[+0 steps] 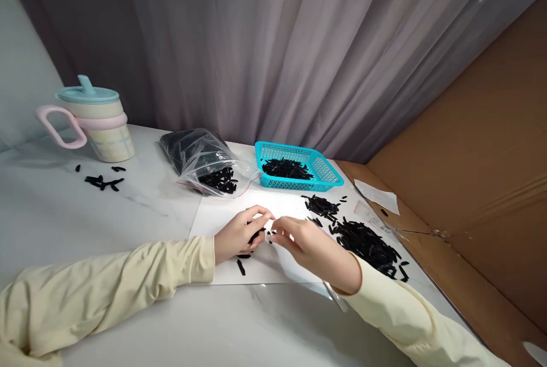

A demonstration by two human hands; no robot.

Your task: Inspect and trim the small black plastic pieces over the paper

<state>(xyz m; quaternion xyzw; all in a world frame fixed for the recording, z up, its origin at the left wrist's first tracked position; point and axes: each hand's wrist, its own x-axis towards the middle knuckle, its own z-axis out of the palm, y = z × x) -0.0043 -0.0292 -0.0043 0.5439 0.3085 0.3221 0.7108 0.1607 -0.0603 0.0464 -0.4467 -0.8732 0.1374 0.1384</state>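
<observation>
My left hand (pixel 244 234) is curled round several small black elongated pieces (pixel 256 236) above a white sheet (pixel 213 213). Close beside it, at its fingertips, my right hand (pixel 297 237) has its thumb and fingers bent towards each other in a pinch. Whatever lies between those fingertips is too small to make out. A few loose black pieces (pixel 241 267) lie on the sheet under and in front of my left hand. To the right of my right hand spreads a large pile of the same black pieces (pixel 365 244), with a smaller heap (pixel 321 206) behind it.
Behind the sheet lies an open clear zip bag (pixel 200 162) of black pieces. Next to it stands a turquoise basket (pixel 299 184) holding more. A lidded cup (pixel 106 127) and scattered pieces (pixel 102 183) are at left. A cardboard wall (pixel 470 156) bounds the right side.
</observation>
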